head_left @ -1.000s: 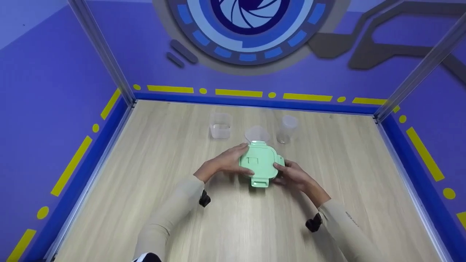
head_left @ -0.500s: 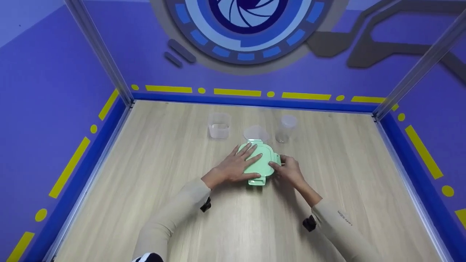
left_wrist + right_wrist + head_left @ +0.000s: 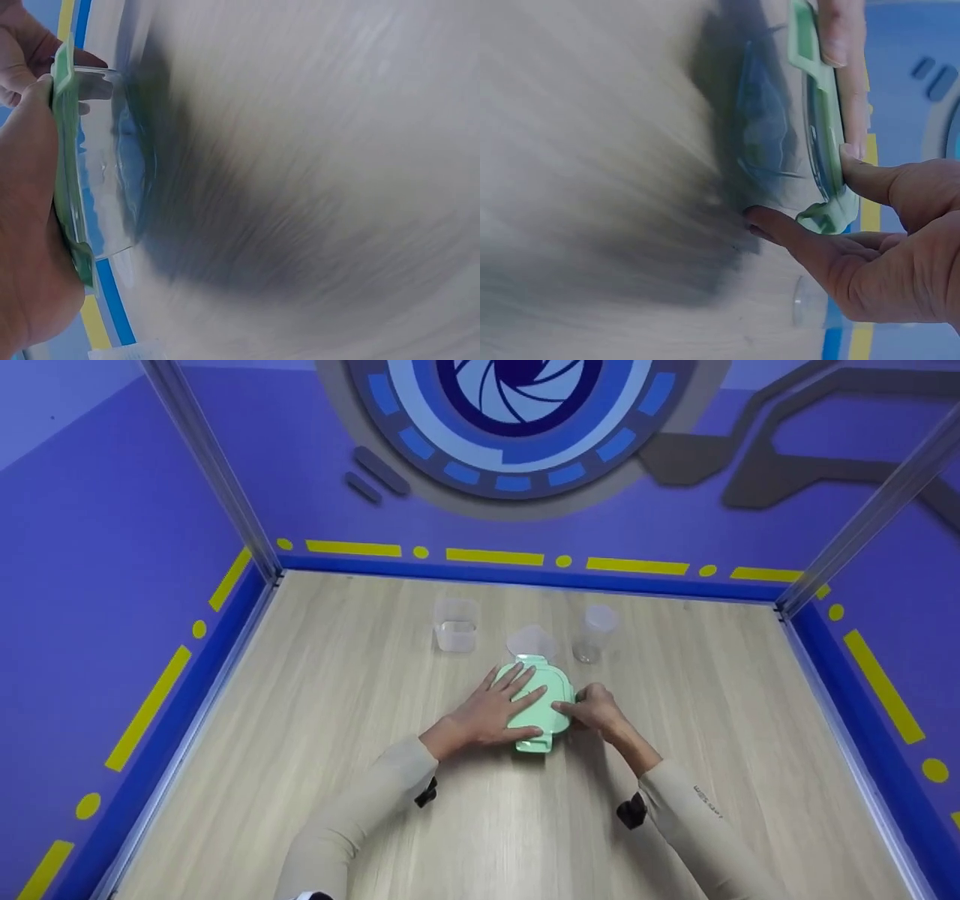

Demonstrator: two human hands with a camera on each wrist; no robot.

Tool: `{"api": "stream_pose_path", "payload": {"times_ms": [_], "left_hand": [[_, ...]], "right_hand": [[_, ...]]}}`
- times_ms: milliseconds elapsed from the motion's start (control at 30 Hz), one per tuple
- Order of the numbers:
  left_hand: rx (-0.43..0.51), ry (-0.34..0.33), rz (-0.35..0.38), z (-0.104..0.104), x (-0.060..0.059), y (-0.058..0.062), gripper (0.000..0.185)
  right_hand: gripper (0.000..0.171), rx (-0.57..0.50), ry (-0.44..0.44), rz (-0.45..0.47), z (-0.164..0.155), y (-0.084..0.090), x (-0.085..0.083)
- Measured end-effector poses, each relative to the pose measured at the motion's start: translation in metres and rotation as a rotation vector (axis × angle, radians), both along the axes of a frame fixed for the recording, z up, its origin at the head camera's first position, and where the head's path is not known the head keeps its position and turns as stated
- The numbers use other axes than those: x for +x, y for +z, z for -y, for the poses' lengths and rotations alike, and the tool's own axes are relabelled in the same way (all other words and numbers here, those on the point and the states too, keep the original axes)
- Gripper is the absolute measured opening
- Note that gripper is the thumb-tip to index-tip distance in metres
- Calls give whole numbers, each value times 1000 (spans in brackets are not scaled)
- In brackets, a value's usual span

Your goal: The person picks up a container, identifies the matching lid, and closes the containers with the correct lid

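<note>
Green-lidded container [image 3: 538, 711]: rests near the middle of the wooden table [image 3: 375, 675], with clear walls [image 3: 101, 180] below the lid [image 3: 557, 682]. Covered from above by the left hand [image 3: 491, 714], with fingers straight and spread across the top, touching without gripping. Pinched at the right-hand edge by the right hand [image 3: 596, 711], with thumb on top and fingers curled below, at the side latch [image 3: 832, 216]. Visible just behind: a clear disc [image 3: 531, 641], between a clear square tub [image 3: 457, 636] on the left and an upright, lidded clear jar [image 3: 594, 636] on the right.
</note>
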State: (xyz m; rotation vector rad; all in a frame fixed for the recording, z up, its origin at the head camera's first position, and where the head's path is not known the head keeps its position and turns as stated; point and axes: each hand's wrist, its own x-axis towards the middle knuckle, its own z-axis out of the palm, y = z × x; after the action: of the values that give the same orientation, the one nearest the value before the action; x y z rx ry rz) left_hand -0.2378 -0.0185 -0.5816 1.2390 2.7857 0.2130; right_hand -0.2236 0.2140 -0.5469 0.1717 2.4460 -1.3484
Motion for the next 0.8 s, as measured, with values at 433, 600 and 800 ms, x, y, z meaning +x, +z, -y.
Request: {"api": "stream_pose_path", "payload": {"times_ms": [433,600,800], "left_hand": [[31,12,-2,-5,-1,-3,76],[57,10,22,-6,0,-5,76],[51,0,22,-3,0,-4,76]], "right_hand": [[25,-4,145,137,-12,10,-17],[24,-65,186,254,-16,9,-23],[25,-46,233,300,-14,8,-28]]}}
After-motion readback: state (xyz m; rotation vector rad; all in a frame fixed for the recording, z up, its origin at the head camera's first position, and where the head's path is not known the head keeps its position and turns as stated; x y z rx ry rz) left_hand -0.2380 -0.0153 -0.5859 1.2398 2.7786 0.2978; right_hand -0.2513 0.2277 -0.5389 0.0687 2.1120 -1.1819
